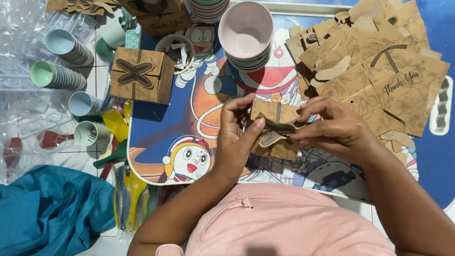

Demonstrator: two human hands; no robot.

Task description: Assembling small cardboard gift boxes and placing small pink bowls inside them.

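Finished box (140,75) sits far left on the table (156,137), bowl stack (246,35) ahead, flat cardboard pile (379,71) right, cups (61,61) off the left edge. Bare patch between the finished box and our hands. Left hand (237,137) and right hand (332,128) both pinch the small brown box (276,129) at centre, fingers curled on its flaps.
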